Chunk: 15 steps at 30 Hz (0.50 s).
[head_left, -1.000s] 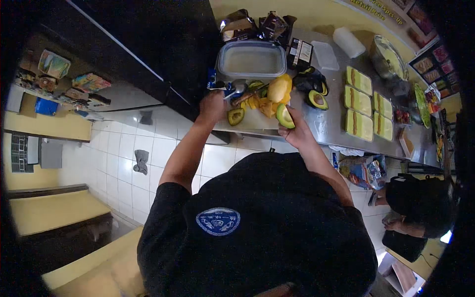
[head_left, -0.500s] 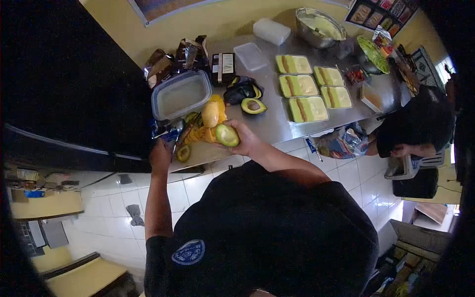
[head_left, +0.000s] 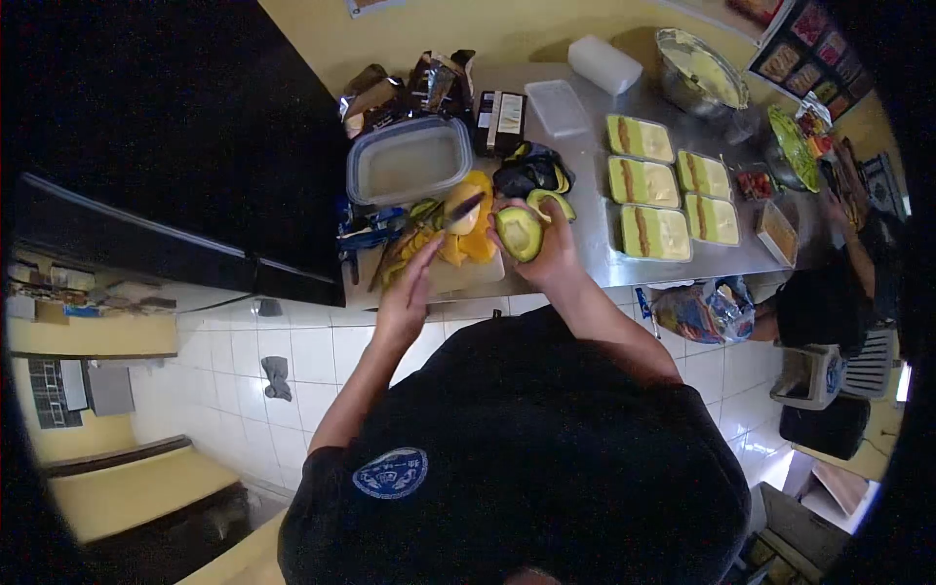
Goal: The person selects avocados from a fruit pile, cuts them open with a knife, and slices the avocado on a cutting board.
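Note:
My right hand is wrapped round an avocado half, its pale green cut face turned up and no stone in it. My left hand grips what looks like a spoon, its dark end over the yellow mango; blur hides its exact shape. The mango flesh and peels lie on a cutting board. Just behind my right fingers rests another avocado half, partly covered by them. Dark avocado skins are heaped beyond it.
A clear plastic tub stands at the back left, beside a black box and foil bags. Several filled dessert containers sit to the right, with a metal bowl behind. Another person stands at the table's far right.
My left hand has moved right and up from the blue wrapper, bringing the spoon over the mango. The avocado half stays in my right hand. The view has shifted, so the table appears further right.

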Each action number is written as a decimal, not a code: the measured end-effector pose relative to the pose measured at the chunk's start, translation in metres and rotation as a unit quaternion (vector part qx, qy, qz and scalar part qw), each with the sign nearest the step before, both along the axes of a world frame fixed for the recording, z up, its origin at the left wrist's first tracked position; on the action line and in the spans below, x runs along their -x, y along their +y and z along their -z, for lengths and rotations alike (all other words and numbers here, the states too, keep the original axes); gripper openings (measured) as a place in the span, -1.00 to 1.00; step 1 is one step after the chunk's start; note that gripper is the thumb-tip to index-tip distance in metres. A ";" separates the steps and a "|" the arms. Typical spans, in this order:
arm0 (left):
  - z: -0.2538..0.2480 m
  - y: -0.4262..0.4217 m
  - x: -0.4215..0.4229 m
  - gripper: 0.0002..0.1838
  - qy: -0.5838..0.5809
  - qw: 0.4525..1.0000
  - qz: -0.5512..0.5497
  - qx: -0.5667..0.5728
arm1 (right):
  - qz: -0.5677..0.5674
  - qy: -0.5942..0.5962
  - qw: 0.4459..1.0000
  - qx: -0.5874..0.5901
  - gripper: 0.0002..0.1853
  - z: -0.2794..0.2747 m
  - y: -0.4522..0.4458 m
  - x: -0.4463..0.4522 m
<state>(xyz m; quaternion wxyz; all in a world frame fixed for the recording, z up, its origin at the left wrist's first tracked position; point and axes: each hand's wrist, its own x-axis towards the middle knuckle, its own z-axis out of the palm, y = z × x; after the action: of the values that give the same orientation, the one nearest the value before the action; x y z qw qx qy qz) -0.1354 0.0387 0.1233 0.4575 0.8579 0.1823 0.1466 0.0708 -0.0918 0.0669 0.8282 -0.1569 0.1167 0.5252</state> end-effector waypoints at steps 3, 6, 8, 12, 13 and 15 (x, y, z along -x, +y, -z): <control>-0.014 -0.016 -0.016 -0.56 0.040 0.998 -0.009 0.043 | 0.040 -0.014 0.999 0.031 -0.39 -0.019 0.000 0.000; -0.005 -0.016 -0.021 -0.57 0.024 0.999 0.013 0.030 | 0.049 -0.010 0.997 0.062 -0.43 -0.022 -0.003 0.000; -0.006 -0.018 -0.023 -0.56 0.020 0.999 0.026 -0.005 | 0.054 -0.011 0.996 0.074 -0.45 -0.029 -0.003 0.002; -0.014 -0.022 -0.028 -0.56 0.031 0.999 0.033 0.008 | 0.054 -0.002 0.995 0.080 -0.47 -0.027 -0.005 0.003; -0.014 -0.022 -0.029 -0.55 0.028 0.999 0.034 -0.001 | 0.055 0.000 0.995 0.080 -0.47 -0.027 -0.006 0.004; -0.013 -0.022 -0.030 -0.53 0.027 0.999 0.035 -0.010 | 0.084 -0.012 0.993 0.082 -0.45 -0.029 -0.006 0.007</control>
<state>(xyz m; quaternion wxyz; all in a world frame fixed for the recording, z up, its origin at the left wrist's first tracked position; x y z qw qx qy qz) -0.1059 0.0169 0.1361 0.4484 0.8719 0.1633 0.1094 0.0637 -0.0979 0.0955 0.8552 -0.2204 0.1618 0.4402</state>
